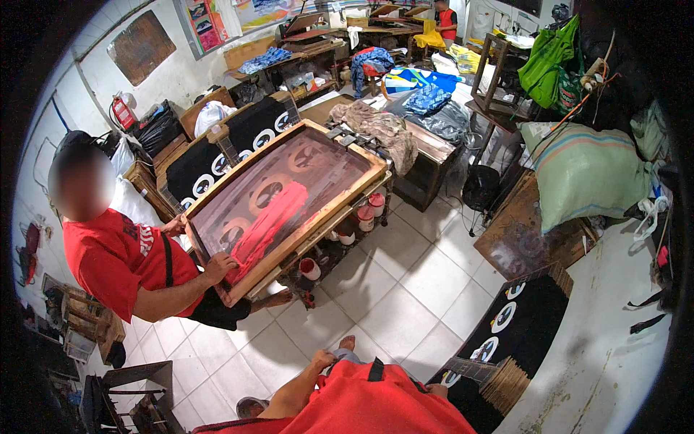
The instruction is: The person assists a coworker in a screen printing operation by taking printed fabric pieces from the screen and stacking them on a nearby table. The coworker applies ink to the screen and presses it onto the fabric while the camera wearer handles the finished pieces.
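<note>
Looking down in the head view: left hand (323, 359) low in the centre, by the wearer's grey shorts (348, 355). Fingers look curled, but cannot tell whether they close on anything. Right hand (437, 390) partly behind the wearer's bright red cloth shirt (383, 401); fingertips hidden, grip cannot be told, nor whether it touches what is just beside it.

Nearest that hand: a long black fabric panel with white ring-shaped prints (541, 327), running up and to the right at lower right. Along its edge, a stack of thin brown sheets (510, 383), edges showing; board or card, unclear.

Handling, my judgement: fabric soft and limp, light by itself, likely to sag or crease if lifted from one corner. Prints may be tacky; smearing is the risk. Best hold: plain black margins, two spread points, fingers off the rings. Brown sheets look stiff, heavier as a pile, apt to slide over one another; take by opposite edges.

Upper left: co-worker in a red shirt (119, 264), both hands at the left end of a wooden-framed printing screen (329, 210), red ink (271, 226) streaked across it. Frame probably rigid and bulky, mesh delicate; rails are the place to hold, clear of wet ink.
</note>
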Action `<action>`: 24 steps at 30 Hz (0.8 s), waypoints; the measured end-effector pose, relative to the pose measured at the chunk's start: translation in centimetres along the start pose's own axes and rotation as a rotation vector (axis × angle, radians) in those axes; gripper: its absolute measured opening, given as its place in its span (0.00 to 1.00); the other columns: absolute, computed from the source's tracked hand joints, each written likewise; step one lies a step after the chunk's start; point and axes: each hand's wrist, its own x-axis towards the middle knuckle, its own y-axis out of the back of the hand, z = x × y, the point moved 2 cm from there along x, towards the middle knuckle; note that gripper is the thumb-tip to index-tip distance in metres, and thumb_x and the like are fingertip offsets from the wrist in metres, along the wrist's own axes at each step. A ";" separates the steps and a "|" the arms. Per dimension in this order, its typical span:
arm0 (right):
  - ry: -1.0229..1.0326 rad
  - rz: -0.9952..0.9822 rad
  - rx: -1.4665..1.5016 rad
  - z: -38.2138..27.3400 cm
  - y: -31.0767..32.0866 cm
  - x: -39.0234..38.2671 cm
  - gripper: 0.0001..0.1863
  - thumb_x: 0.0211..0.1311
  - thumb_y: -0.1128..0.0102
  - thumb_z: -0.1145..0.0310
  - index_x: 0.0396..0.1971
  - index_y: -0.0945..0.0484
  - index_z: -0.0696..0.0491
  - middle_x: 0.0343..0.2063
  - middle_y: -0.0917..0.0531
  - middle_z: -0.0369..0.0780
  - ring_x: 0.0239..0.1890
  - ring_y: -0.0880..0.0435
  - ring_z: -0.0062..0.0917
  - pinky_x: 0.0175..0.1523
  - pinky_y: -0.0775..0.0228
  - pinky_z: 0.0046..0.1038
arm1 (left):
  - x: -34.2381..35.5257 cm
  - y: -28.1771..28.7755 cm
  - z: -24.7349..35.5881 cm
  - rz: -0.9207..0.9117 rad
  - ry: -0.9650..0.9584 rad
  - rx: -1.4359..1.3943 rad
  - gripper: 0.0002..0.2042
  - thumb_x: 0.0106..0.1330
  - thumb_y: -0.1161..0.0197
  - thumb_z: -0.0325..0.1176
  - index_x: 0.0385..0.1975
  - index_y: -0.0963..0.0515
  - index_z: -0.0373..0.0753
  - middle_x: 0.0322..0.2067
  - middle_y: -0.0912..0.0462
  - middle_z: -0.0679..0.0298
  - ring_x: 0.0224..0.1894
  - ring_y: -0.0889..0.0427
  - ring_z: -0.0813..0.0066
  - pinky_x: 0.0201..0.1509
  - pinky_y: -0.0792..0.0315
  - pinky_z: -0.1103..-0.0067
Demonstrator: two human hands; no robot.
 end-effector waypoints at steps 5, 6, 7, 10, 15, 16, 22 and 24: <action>-0.098 -0.056 0.484 -2.6 1.0 0.5 0.07 0.49 0.48 0.70 0.17 0.24 0.54 0.14 0.25 0.36 0.16 0.26 0.27 0.19 0.37 0.30 | -1.3 1.7 0.8 0.118 0.269 -0.087 0.09 0.48 0.38 0.36 0.24 0.20 0.37 0.18 0.21 0.61 0.20 0.25 0.74 0.24 0.30 0.77; -0.036 -0.056 0.626 -3.1 1.2 0.9 0.09 0.50 0.50 0.72 0.14 0.26 0.56 0.11 0.27 0.36 0.13 0.28 0.26 0.16 0.39 0.30 | -1.5 2.1 1.0 0.133 0.248 -0.127 0.09 0.48 0.38 0.36 0.24 0.20 0.37 0.18 0.22 0.61 0.19 0.25 0.74 0.22 0.31 0.78; 0.044 -0.071 0.677 -3.4 1.6 1.4 0.09 0.50 0.50 0.73 0.13 0.27 0.55 0.11 0.28 0.36 0.12 0.30 0.26 0.15 0.41 0.29 | -1.8 2.6 1.0 0.145 0.225 -0.169 0.08 0.48 0.38 0.35 0.23 0.20 0.37 0.17 0.23 0.62 0.18 0.26 0.75 0.21 0.33 0.78; -0.159 -0.231 1.228 -3.9 1.3 2.9 0.11 0.50 0.51 0.75 0.11 0.31 0.54 0.10 0.31 0.36 0.11 0.32 0.25 0.13 0.45 0.28 | -2.4 5.7 0.6 0.232 0.125 -0.233 0.07 0.48 0.39 0.33 0.23 0.20 0.37 0.15 0.24 0.63 0.17 0.28 0.76 0.19 0.35 0.80; -0.147 -0.087 0.547 -5.3 1.2 6.8 0.09 0.47 0.50 0.66 0.12 0.27 0.50 0.12 0.27 0.37 0.14 0.28 0.25 0.18 0.40 0.30 | -3.5 14.3 -1.1 0.610 0.207 -0.792 0.04 0.50 0.45 0.28 0.21 0.22 0.37 0.17 0.24 0.65 0.16 0.29 0.80 0.17 0.38 0.83; -0.071 -0.090 0.344 -6.0 1.1 7.8 0.10 0.46 0.50 0.64 0.12 0.26 0.49 0.13 0.25 0.37 0.14 0.27 0.25 0.19 0.39 0.30 | -3.6 16.4 -1.5 0.633 0.216 -0.820 0.05 0.51 0.45 0.28 0.22 0.22 0.37 0.18 0.24 0.65 0.16 0.29 0.79 0.17 0.38 0.83; -0.055 0.013 0.431 -13.3 1.8 12.3 0.10 0.48 0.46 0.71 0.11 0.25 0.53 0.10 0.25 0.36 0.14 0.26 0.20 0.16 0.39 0.23 | -2.8 22.5 -2.9 0.492 0.359 -0.652 0.03 0.53 0.42 0.30 0.23 0.26 0.39 0.18 0.24 0.66 0.20 0.26 0.76 0.20 0.34 0.81; -0.076 0.137 0.631 -16.9 2.5 12.6 0.05 0.49 0.42 0.73 0.18 0.23 0.55 0.14 0.23 0.36 0.15 0.26 0.20 0.17 0.38 0.23 | -2.0 22.1 -2.3 0.391 0.395 -0.549 0.06 0.53 0.41 0.32 0.27 0.25 0.39 0.20 0.24 0.65 0.21 0.25 0.75 0.22 0.33 0.78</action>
